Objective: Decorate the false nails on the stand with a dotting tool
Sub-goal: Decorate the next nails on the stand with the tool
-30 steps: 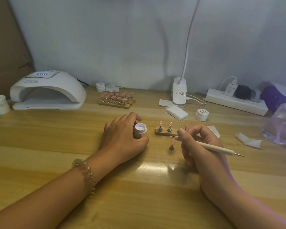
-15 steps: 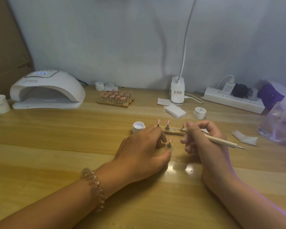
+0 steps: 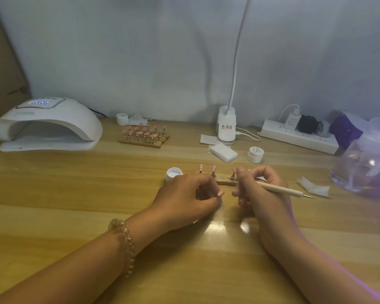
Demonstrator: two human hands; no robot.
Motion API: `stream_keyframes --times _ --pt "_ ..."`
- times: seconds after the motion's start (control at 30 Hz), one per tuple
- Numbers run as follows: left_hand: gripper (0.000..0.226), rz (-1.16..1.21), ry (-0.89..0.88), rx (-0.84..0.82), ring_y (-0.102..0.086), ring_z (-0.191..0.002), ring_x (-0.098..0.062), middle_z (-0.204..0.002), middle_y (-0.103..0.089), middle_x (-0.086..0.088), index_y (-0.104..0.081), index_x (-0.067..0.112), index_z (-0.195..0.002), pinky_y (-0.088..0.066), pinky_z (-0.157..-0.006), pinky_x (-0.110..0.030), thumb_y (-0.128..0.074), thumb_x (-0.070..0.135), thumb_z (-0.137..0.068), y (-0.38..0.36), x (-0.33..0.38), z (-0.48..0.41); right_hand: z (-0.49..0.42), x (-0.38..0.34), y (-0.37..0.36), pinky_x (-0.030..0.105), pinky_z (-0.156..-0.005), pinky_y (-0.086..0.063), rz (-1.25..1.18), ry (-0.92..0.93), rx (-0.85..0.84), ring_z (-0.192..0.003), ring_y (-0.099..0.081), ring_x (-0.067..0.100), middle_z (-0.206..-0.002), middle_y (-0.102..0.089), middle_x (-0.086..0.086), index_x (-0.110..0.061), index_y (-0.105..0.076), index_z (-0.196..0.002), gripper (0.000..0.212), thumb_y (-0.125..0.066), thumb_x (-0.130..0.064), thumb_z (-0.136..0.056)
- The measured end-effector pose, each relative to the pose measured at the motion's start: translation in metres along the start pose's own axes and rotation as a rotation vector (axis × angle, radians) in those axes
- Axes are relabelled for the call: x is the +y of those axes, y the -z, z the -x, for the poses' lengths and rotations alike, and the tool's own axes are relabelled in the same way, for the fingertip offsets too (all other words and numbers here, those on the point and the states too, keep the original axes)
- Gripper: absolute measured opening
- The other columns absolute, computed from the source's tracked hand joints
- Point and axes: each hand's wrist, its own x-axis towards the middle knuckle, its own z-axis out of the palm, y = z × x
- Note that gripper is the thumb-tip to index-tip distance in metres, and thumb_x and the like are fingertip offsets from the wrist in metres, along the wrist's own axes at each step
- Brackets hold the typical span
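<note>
Left hand (image 3: 191,194): fingers curled, thumb and forefinger pinch a loose false nail (image 3: 220,193), pink, low over the table (image 3: 75,194). Its holder is hidden by the fingers.
Right hand (image 3: 261,194): curled round the dotting tool (image 3: 281,189) in a pen grip. The tool's rear metal point sticks out toward 4 o'clock; the front end is near the stand's right end, contact can't be told.
The stand (image 3: 225,183), a wooden strip, lies at 12 o'clock from the gap between the hands, just beyond the fingertips. It carries three upright pink false nails (image 3: 201,167).
An open white jar (image 3: 174,174) sits at 11 o'clock from the left hand, just beside the stand's left end.
Writing:
- nail lamp (image 3: 48,123), 10 o'clock: lit display, white characters, too blurred to read
- closed jar (image 3: 255,154), 12 o'clock from the right hand: script on the lid, not legible
- clip lamp base (image 3: 226,128): label with red print, unreadable

A second stand (image 3: 144,136) of pink nails sits further back, at 11 o'clock.
</note>
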Motion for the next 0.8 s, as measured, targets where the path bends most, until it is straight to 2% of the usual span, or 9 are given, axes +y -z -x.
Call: stream_keyframes --times 0.13,0.3,0.43,0.57,0.73,0.8 --pt "0.010 -0.057 -0.071 0.047 -0.051 -0.070 0.017 -0.088 -0.061 0.023 -0.062 0.033 -0.082 -0.029 -0.056 -0.011 -0.071 0.038 -0.081 -0.0026 -0.0009 0.0055 -0.0011 0.0003 0.0005 0.019 -0.039 -0.039 0.023 -0.025 -0.015 -0.040 -0.048 0.010 -0.049 -0.058 0.006 -0.011 -0.048 -0.075 0.024 -0.065 -0.015 -0.092" --pt "0.013 -0.004 -0.087 0.045 -0.054 -0.068 0.008 -0.086 -0.063 0.029 -0.058 0.031 -0.084 -0.033 -0.057 -0.020 -0.072 0.032 -0.083 -0.0017 -0.0023 0.0056 -0.0018 0.0037 -0.0018 0.017 -0.039 -0.033 0.105 -0.001 -0.028 -0.040 -0.046 0.011 -0.042 -0.050 0.009 -0.022 -0.042 -0.055 0.038 -0.056 0.000 -0.082" --pt "0.012 0.022 -0.113 0.023 -0.053 -0.068 0.013 -0.090 -0.063 0.033 -0.062 0.037 -0.086 -0.031 -0.057 -0.017 -0.071 0.030 -0.085 -0.0007 -0.0032 0.0063 -0.0006 0.0037 -0.0030 0.017 -0.038 -0.033 0.120 0.015 -0.030 -0.040 -0.043 0.016 -0.043 -0.054 0.010 -0.021 -0.044 -0.055 0.034 -0.057 -0.003 -0.080" --pt "0.013 0.014 -0.119 0.026 -0.051 -0.070 0.017 -0.083 -0.059 0.039 -0.062 0.039 -0.083 -0.029 -0.054 -0.012 -0.071 0.030 -0.085 -0.0008 -0.0043 0.0063 -0.0003 0.0040 -0.0033 0.019 -0.037 -0.032 0.119 0.018 -0.032 -0.040 -0.041 0.018 -0.042 -0.054 0.009 -0.021 -0.043 -0.055 0.034 -0.058 -0.003 -0.080" --pt "0.012 0.008 -0.120 0.033 -0.052 -0.068 0.016 -0.076 -0.054 0.043 -0.062 0.039 -0.082 -0.029 -0.054 -0.020 -0.072 0.031 -0.084 -0.0011 -0.0039 0.0063 0.0005 0.0038 -0.0038 0.018 -0.037 -0.032 0.141 0.022 -0.037 -0.038 -0.040 0.015 -0.041 -0.054 0.009 -0.021 -0.042 -0.055 0.034 -0.058 -0.004 -0.079" --pt "0.011 0.006 -0.127 0.031 -0.052 -0.067 0.015 -0.074 -0.055 0.043 -0.063 0.038 -0.082 -0.029 -0.054 -0.018 -0.071 0.030 -0.085 -0.0014 -0.0041 0.0058 0.0008 0.0038 -0.0037 0.019 -0.037 -0.032 0.141 0.020 -0.037 -0.038 -0.040 0.015 -0.042 -0.054 0.009 -0.021 -0.042 -0.055 0.034 -0.058 -0.004 -0.080"
